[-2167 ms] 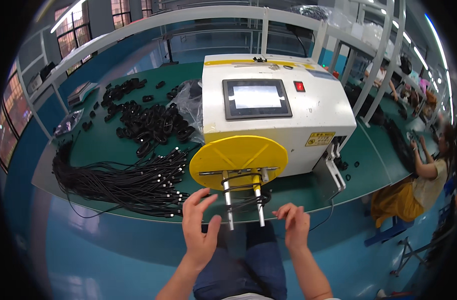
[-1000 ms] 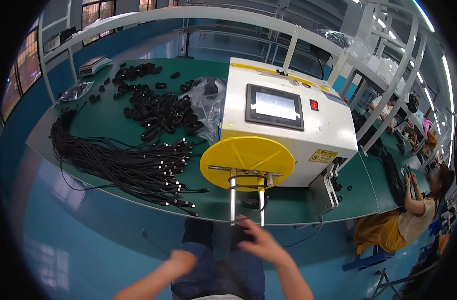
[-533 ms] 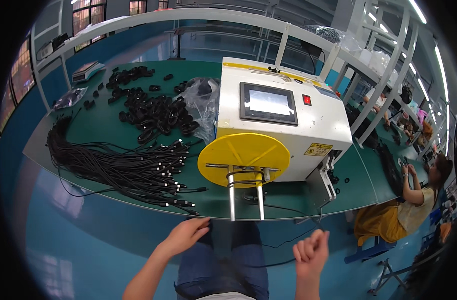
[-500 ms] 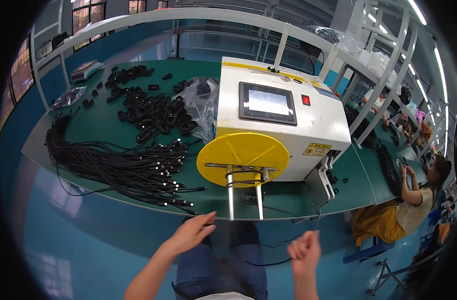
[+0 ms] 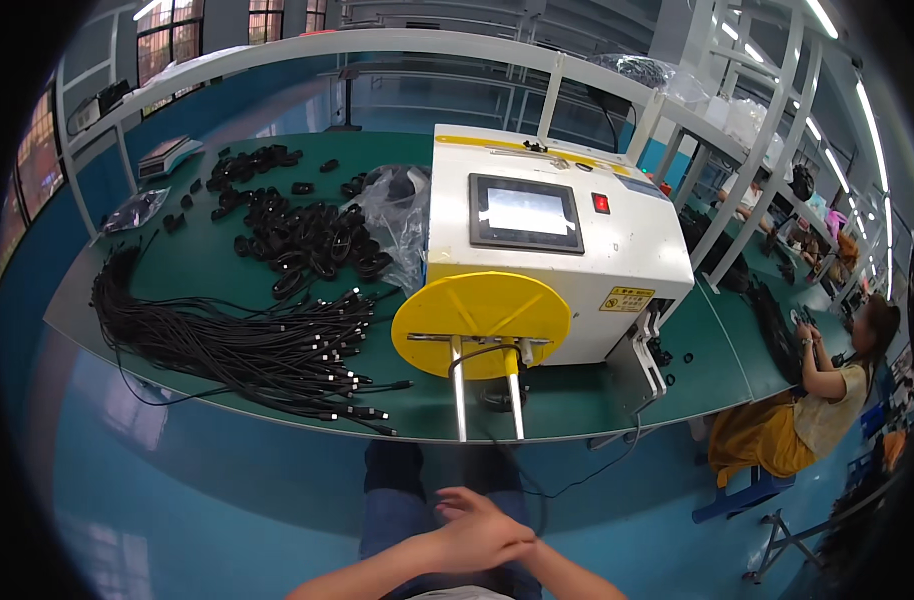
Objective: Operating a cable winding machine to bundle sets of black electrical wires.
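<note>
My left hand [image 5: 477, 538] lies across my right hand [image 5: 530, 552], low in front of my lap. The left fingers look curled at the crossing; what is in them, if anything, is hidden. Most of the right hand is covered, and the fingertips above the left hand cannot be assigned surely to either hand. A dark cable hangs down above the hands, blurred; where it ends is not clear. Beyond, a yellow disc [image 5: 482, 310] with two metal prongs [image 5: 459, 400] fronts a white machine [image 5: 577, 270]. A black cable loop [image 5: 477, 352] rests about the prongs.
Left on the green table [image 5: 192, 250] lie a bundle of black cables [image 5: 227, 330] and a heap of coiled black cables [image 5: 312, 225]. A clear plastic bag [image 5: 397, 215] touches the machine. A scale [image 5: 167, 157] stands far left. A co-worker [image 5: 827, 400] sits at right.
My hands have come together from well apart, the left moving right and down, the right moving left and down. The loop about the prongs looks smaller. The view has shifted slightly.
</note>
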`<state>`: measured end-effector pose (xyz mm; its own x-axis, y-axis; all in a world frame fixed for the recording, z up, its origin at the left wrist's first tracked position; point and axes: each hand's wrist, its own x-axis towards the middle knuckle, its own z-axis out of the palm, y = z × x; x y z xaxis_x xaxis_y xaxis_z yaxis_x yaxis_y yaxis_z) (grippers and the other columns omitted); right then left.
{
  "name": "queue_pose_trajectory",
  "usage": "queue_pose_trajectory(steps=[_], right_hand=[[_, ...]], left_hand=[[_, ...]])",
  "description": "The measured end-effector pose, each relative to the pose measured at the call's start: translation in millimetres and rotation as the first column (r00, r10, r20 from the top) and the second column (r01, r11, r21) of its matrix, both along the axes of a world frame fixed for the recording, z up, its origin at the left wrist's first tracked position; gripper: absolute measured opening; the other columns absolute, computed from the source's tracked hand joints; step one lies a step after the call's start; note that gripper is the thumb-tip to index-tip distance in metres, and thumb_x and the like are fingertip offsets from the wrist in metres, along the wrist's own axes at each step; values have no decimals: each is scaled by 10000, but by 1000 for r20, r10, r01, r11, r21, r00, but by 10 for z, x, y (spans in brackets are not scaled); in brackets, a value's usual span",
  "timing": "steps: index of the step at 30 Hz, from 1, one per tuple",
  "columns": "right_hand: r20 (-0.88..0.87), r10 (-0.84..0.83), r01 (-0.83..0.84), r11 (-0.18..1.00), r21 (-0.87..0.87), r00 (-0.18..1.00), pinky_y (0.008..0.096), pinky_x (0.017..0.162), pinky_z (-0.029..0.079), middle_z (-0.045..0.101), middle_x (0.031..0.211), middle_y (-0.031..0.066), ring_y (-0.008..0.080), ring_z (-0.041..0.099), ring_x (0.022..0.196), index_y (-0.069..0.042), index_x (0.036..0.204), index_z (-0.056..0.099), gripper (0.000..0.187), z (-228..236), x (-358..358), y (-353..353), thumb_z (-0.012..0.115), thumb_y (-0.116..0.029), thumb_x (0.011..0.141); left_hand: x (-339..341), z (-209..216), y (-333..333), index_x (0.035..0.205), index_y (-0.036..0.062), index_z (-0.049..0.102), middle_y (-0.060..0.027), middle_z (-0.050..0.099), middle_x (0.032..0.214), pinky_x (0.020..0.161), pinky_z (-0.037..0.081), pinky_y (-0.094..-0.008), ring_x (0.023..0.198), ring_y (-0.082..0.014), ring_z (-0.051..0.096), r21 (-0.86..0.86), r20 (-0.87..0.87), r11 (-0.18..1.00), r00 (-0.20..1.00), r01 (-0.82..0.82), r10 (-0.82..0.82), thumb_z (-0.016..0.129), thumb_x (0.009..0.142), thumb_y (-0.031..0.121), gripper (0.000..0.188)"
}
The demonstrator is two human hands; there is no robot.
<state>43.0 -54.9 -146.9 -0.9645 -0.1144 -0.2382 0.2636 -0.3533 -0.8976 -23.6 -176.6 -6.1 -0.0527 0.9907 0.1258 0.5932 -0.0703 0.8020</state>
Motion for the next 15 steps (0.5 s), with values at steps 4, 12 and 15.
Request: queue_pose_trajectory(steps=[4,12,15], right_hand=[[-187,5,104,817,567,982,295,940,438,614,1132,109,166,562,1093,-27,1237,532,400,-117,181,411,611,-87,849],[-234,-331,395,856,333,914,255,820,496,655,991,89,138,628,906,13,1123,596,232,858,-257,608,563,-38,899],[-305,-392,471,845,254,868,257,802,500,652,961,85,133,626,865,18,1092,607,207,1042,-366,670,561,-28,895]], left_hand=[[-501,-824,-200,925,62,694,-98,638,752,681,476,-337,715,-222,599,-276,76,904,930,-327,359,539,901,225,226],[-1545,-568,-1746,923,-16,632,76,359,564,434,218,-198,474,-25,293,-255,598,555,322,-791,734,518,939,171,220],[-1775,-528,-1747,876,-14,608,75,349,561,436,196,-195,467,-19,267,-176,649,527,305,-832,697,533,939,160,200]])
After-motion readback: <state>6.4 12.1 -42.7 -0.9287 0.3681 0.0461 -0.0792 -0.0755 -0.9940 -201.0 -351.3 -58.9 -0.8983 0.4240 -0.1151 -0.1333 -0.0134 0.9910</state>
